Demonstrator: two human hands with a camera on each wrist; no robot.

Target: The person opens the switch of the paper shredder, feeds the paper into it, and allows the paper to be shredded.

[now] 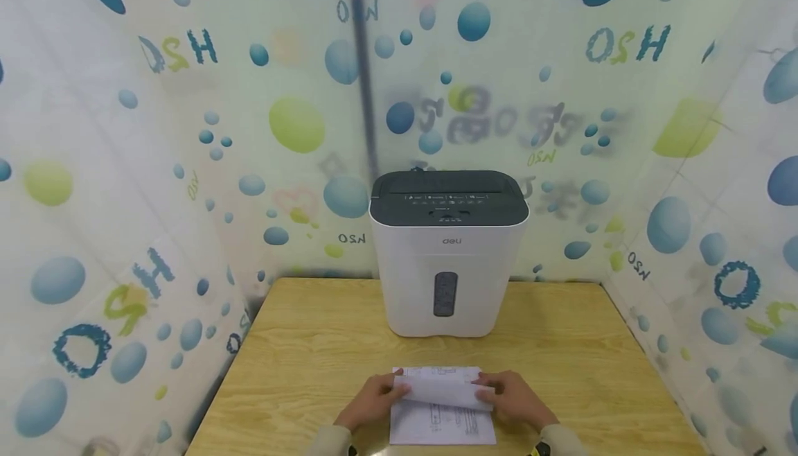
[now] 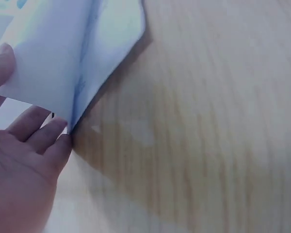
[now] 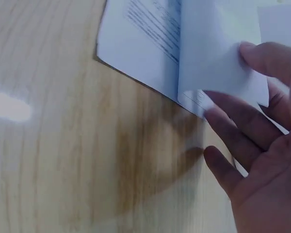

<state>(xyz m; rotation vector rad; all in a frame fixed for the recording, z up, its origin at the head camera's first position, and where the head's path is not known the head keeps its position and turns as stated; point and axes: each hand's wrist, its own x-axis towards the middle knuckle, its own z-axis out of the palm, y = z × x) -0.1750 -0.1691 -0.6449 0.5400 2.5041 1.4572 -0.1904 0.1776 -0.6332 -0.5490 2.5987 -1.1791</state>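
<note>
A sheet of paper (image 1: 430, 430) with printed drawings and text lies on the table near its front edge. One blank white part (image 1: 442, 393) is curled over the printed side, and more print shows behind it. My left hand (image 1: 376, 398) pinches the left end of this curled part, thumb (image 2: 4, 65) on top and fingers underneath. At the right end my right hand (image 1: 512, 400) does the same, its thumb (image 3: 262, 56) pressed on the blank side. In the right wrist view, the little finger (image 3: 220, 167) stands apart from the paper.
A white paper shredder (image 1: 411, 276) with a dark grey top (image 1: 449, 199) stands at the back of the wooden table (image 1: 312, 345). Patterned curtains (image 1: 293, 47) hang behind the table and on both sides.
</note>
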